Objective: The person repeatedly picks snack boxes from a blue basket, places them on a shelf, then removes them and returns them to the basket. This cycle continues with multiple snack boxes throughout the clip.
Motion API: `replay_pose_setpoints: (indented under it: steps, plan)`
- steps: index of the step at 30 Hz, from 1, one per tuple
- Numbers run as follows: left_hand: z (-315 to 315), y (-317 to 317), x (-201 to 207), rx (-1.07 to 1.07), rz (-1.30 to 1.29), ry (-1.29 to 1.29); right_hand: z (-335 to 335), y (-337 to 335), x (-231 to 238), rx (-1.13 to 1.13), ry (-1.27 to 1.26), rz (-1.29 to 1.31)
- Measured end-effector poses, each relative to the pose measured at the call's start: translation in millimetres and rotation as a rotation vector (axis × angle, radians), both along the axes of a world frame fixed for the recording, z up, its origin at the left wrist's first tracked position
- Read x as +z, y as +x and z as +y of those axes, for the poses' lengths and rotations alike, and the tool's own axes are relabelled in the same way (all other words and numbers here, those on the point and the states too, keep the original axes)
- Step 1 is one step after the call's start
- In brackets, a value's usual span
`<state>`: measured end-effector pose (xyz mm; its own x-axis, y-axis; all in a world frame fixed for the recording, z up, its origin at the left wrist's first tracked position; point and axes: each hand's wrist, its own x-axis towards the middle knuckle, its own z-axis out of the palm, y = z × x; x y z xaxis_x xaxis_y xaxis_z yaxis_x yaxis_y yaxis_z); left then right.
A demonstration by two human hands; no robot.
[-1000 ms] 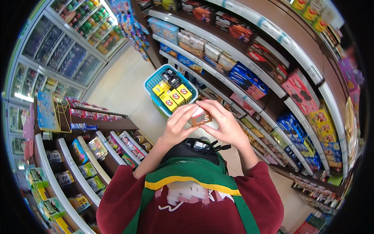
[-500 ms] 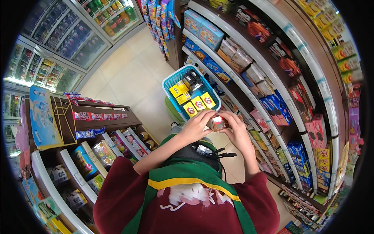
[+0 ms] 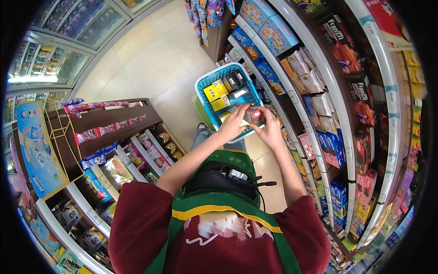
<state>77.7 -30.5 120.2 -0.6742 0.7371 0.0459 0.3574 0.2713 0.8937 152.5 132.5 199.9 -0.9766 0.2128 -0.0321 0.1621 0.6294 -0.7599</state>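
Both my hands are out in front of me, over the near right edge of a blue plastic basket [image 3: 222, 69]. Between my left hand [image 3: 234, 123] and my right hand [image 3: 270, 131] is a small brown box [image 3: 258, 117] with a red patch, closed in by the fingers of both. Inside the basket lie yellow boxes [image 3: 214, 91] and, at its far right, black boxes [image 3: 234, 79]. My left hand covers part of the yellow boxes nearest me.
The basket rests above a green rounded thing [image 3: 202, 113] that looks like a stool. Shelves [image 3: 319, 91] of boxed and bagged snacks rise close on my right. A lower snack shelf [image 3: 132, 157] stands left. Drink fridges [image 3: 50, 59] line the far left, beyond a tiled floor [image 3: 150, 55].
My hands have moved the brown box slightly forward and right, further over the basket. It now hides more of the near yellow boxes. The whole view has shifted a little.
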Motion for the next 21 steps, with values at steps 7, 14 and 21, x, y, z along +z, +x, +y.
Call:
replay_pose_setpoints:
  steps: [7,14,21]
  plan:
    - [15.3,-10.7,-65.8,0.143,-0.156,-0.194,24.3,-38.5,-66.3,0.054,0.007,-0.023]
    - [25.0,9.3,-124.8,0.019,-0.245,-0.372,42.4,-57.4,-86.8,0.087,0.039,-0.070]
    - [36.7,16.6,-140.0,0.083,-0.270,-0.406,55.8,-46.9,-91.5,0.079,0.064,-0.122]
